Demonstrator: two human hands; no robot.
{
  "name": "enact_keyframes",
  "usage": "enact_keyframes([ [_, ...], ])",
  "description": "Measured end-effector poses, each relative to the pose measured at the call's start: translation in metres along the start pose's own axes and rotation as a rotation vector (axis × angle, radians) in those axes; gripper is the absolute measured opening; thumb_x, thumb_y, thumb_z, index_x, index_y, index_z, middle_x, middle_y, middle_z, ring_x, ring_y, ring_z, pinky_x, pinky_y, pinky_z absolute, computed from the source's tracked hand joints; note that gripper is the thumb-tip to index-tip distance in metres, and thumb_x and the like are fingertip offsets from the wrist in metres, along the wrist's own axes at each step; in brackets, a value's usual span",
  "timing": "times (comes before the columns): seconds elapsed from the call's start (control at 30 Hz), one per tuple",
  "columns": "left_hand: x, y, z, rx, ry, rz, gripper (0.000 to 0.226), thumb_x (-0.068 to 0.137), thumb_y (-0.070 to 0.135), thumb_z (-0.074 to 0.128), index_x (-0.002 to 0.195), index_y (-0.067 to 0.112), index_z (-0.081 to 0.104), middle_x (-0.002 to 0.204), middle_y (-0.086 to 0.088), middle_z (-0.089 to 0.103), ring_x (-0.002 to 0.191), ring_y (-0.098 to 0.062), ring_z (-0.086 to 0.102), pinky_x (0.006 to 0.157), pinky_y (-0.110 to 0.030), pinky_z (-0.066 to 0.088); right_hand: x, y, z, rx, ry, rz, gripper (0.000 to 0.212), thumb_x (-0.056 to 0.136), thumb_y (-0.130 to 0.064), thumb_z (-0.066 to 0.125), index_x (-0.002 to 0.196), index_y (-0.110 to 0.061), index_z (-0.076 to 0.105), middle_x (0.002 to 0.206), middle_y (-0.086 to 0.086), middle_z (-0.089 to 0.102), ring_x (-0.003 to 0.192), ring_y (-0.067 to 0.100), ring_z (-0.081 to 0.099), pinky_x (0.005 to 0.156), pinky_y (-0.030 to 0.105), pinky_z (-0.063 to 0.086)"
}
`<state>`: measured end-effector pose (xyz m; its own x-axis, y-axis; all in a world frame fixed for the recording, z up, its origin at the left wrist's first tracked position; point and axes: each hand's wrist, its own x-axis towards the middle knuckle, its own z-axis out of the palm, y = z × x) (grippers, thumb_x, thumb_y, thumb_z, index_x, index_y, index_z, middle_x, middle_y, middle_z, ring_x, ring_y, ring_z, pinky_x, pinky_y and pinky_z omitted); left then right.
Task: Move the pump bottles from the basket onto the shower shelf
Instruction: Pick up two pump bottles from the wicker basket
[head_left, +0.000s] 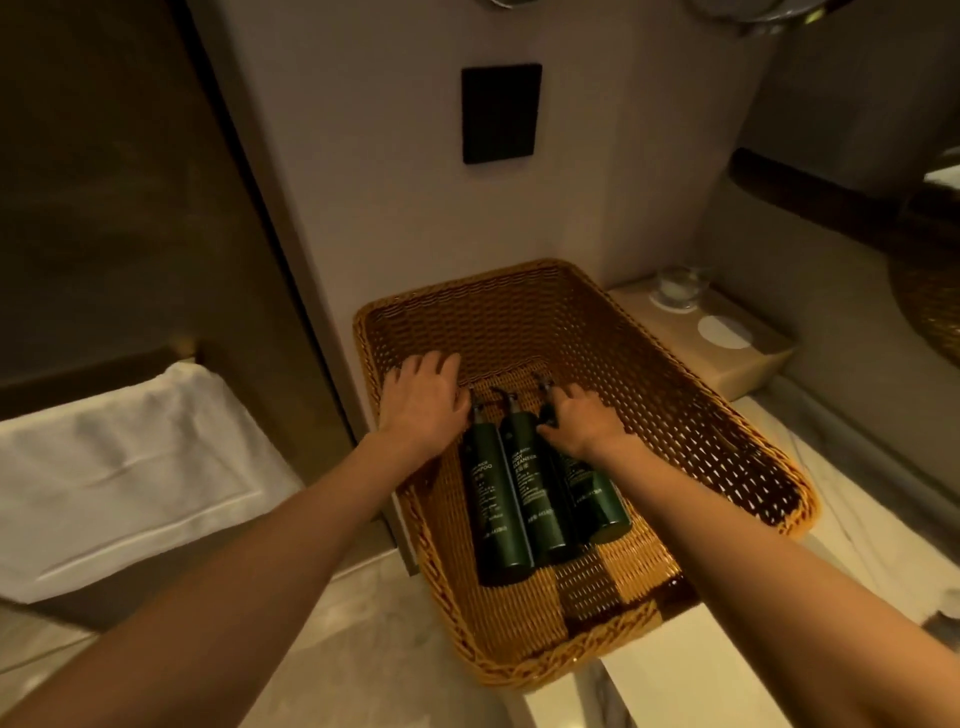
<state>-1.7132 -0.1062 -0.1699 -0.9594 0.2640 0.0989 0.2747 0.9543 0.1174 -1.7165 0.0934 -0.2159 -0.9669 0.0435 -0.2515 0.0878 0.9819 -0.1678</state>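
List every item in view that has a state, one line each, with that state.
left bottle: lying flat in the basket, left hand at its pump
middle bottle: lying flat, untouched
right bottle: lying flat, right hand over its neck
basket: on the counter, holding all three bottles
left hand: fingers spread, grip not closed
right hand: curled over the neck, grip unclear
glass: upright on the box behind
towel: draped flat

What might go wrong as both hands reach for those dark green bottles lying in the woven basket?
The three dark green pump bottles lie side by side, touching, so lifting one may roll its neighbours. The right hand grips near a thin pump head, which might slip. The woven wicker basket overhangs the counter edge and could tip.
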Motion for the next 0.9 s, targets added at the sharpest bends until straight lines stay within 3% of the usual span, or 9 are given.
enact_keyframes([
  [0.23, 0.027, 0.003, 0.022, -0.039, -0.168, -0.041, 0.058, 0.095, 0.040, 0.040, 0.146, 0.018, 0.023, 0.148, -0.010, 0.033, 0.132, -0.034, 0.035, 0.105, -0.047, 0.034, 0.026, 0.022, 0.020, 0.200, -0.210, 0.221, 0.075, 0.083, -0.035, 0.065, 0.142, -0.006, 0.028, 0.139, 0.016, 0.044, 0.125, 0.031, 0.049, 0.103, 0.035, 0.040],
  [0.37, 0.041, 0.004, 0.037, -0.235, -0.368, -0.139, 0.062, 0.093, 0.040, 0.047, 0.145, 0.016, 0.025, 0.145, -0.015, 0.035, 0.129, -0.036, 0.039, 0.106, -0.044, 0.038, 0.034, 0.033, 0.023, 0.349, -0.262, 0.292, 0.064, 0.077, -0.040, 0.070, 0.129, -0.010, 0.046, 0.130, 0.010, 0.052, 0.115, 0.026, 0.053, 0.097, 0.035, 0.045],
  [0.5, 0.047, 0.019, 0.050, -0.583, -0.612, -0.311, 0.070, 0.086, 0.032, 0.061, 0.145, 0.011, 0.030, 0.144, -0.015, 0.040, 0.129, -0.030, 0.043, 0.100, -0.028, 0.040, 0.039, 0.037, 0.012, 0.414, -0.176, 0.252, 0.058, 0.073, -0.042, 0.073, 0.118, -0.013, 0.051, 0.112, 0.006, 0.057, 0.098, 0.023, 0.057, 0.086, 0.036, 0.049],
  [0.57, 0.047, 0.024, 0.058, -0.615, -0.675, -0.358, 0.077, 0.082, 0.030, 0.066, 0.145, 0.009, 0.028, 0.145, -0.016, 0.040, 0.129, -0.030, 0.043, 0.104, -0.031, 0.041, 0.041, 0.035, -0.003, 0.435, -0.101, 0.195, 0.057, 0.072, -0.043, 0.074, 0.115, -0.014, 0.051, 0.110, 0.007, 0.059, 0.092, 0.021, 0.057, 0.082, 0.037, 0.050],
  [0.67, 0.047, 0.030, 0.066, -0.577, -0.660, -0.431, 0.064, 0.081, 0.024, 0.069, 0.135, 0.005, 0.042, 0.137, -0.016, 0.046, 0.123, -0.030, 0.048, 0.099, -0.032, 0.045, 0.038, 0.037, -0.025, 0.447, 0.035, 0.047, 0.060, 0.073, -0.040, 0.075, 0.121, -0.016, 0.049, 0.115, 0.008, 0.061, 0.091, 0.020, 0.057, 0.074, 0.031, 0.046],
  [0.77, 0.044, 0.036, 0.070, -0.603, -0.664, -0.531, 0.067, 0.082, 0.017, 0.069, 0.138, 0.005, 0.035, 0.139, -0.017, 0.043, 0.125, -0.031, 0.046, 0.098, -0.034, 0.044, 0.026, 0.041, -0.038, 0.507, 0.110, -0.067, 0.067, 0.075, -0.036, 0.073, 0.132, -0.020, 0.044, 0.120, 0.006, 0.060, 0.097, 0.019, 0.056, 0.077, 0.030, 0.044],
  [0.9, 0.036, 0.040, 0.080, -0.779, -0.741, -0.768, 0.076, 0.077, 0.015, 0.072, 0.139, 0.009, 0.029, 0.135, -0.020, 0.046, 0.121, -0.037, 0.049, 0.091, -0.048, 0.049, 0.016, 0.048, -0.041, 0.575, 0.130, -0.117, 0.068, 0.074, -0.035, 0.073, 0.134, -0.022, 0.044, 0.118, 0.005, 0.060, 0.096, 0.017, 0.056, 0.080, 0.034, 0.048],
])
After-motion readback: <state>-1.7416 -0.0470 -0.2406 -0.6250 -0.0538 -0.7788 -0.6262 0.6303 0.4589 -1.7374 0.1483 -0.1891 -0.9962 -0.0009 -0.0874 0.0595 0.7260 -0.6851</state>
